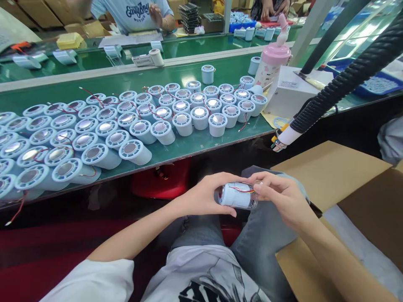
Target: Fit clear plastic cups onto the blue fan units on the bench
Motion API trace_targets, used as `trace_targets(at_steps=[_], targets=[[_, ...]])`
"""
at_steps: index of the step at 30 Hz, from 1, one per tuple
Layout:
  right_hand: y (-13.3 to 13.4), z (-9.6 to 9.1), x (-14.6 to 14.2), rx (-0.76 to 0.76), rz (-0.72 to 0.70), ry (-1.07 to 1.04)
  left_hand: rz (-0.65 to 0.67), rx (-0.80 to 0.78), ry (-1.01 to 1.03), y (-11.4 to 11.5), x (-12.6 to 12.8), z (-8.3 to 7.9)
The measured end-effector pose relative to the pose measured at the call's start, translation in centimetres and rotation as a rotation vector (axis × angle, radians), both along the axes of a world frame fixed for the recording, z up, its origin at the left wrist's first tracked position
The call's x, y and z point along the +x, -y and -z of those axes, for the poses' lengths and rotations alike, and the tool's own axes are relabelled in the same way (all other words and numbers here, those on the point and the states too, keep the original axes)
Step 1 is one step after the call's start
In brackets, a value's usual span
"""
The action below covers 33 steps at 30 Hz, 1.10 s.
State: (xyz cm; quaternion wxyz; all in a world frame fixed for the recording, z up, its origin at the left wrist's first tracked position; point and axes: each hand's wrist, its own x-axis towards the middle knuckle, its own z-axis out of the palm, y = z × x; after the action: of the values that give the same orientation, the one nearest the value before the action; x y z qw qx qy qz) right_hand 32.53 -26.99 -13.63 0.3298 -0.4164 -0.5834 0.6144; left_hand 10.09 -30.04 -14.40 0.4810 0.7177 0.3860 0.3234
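Observation:
Over my lap, both hands hold one pale blue cylinder part (236,195) lying on its side, with thin red wires across it. My left hand (206,195) wraps its left end, thumb underneath. My right hand (278,195) grips the right end, fingertips pressed on the wires. Several identical pale blue cylinders (141,121) with shiny round tops stand in rows on the green bench (195,144) in front of me.
An open cardboard box (333,172) sits at my right. A black corrugated hose (343,79) with a nozzle hangs over the bench edge. A pink bottle (272,63) and white box (294,90) stand at the right. Another person (138,14) works across the far bench.

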Motion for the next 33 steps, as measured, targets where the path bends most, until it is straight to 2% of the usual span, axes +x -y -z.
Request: trace_targets(at_steps=[2,3,5,9,12,15,19,25,33], targets=[[-0.1,0.1,0.1,-0.046,0.007,-0.066,0.011,-0.120,0.055,0.0,0.1,-0.5],[-0.1,0.2,0.2,-0.015,-0.003,-0.075,0.005,-0.192,0.090,0.1,0.2,-0.7],[0.0,0.2,0.4,0.152,-0.061,-0.032,-0.029,-0.337,0.212,0.3,0.4,-0.8],[0.2,0.0,0.9,0.576,-0.204,0.200,-0.135,-0.570,0.482,0.8,0.8,-0.4],[0.3,-0.1,1.3,0.671,-0.248,0.280,-0.107,-0.667,0.519,1.1,0.7,0.0],[0.4,0.0,1.5,0.595,-0.255,0.265,-0.072,-0.601,0.443,1.2,0.2,-0.2],[0.7,-0.1,1.4,0.407,-0.247,0.173,-0.075,-0.483,0.306,1.3,-0.3,-1.1],[0.8,-0.7,1.3,0.129,-0.236,0.059,-0.032,-0.378,0.252,1.3,-0.5,-1.7],[1.0,-0.9,0.8,-0.127,-0.227,-0.074,-0.022,-0.252,0.188,1.4,-0.5,-1.8]])
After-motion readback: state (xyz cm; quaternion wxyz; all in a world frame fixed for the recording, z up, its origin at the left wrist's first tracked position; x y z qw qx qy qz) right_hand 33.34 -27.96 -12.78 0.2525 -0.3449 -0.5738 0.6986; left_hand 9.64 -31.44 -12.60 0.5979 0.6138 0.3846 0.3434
